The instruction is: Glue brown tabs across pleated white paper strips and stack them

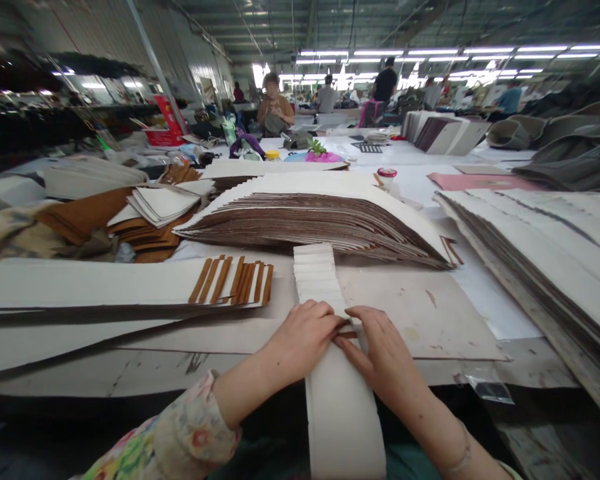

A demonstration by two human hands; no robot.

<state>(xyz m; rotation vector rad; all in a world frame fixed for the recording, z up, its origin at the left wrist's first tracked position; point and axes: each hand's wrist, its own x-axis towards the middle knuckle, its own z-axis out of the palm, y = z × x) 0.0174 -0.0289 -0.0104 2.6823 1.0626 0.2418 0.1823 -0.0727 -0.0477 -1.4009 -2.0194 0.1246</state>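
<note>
A long white strip point(345, 420), perhaps leather or backed fabric, hangs over the table edge towards me. Beyond my hands lies an overlapping row of narrow white pieces point(317, 270). My left hand point(307, 337) is closed at the left side of the strip, its thumb and fingertips pressed on the near end of that row. From the right, my right hand point(383, 347) pinches the same spot between thumb and fingers. A small brown edge point(349, 335) shows between the two hands; my fingers hide the rest of it.
A thick fanned stack of white, brown-edged sheets point(300, 220) lies ahead. Brown strips point(233, 280) rest on long white panels point(85, 283) at left. More stacked sheets point(545, 253) fill the right side. Across the table sits a person point(276, 110); others stand farther back.
</note>
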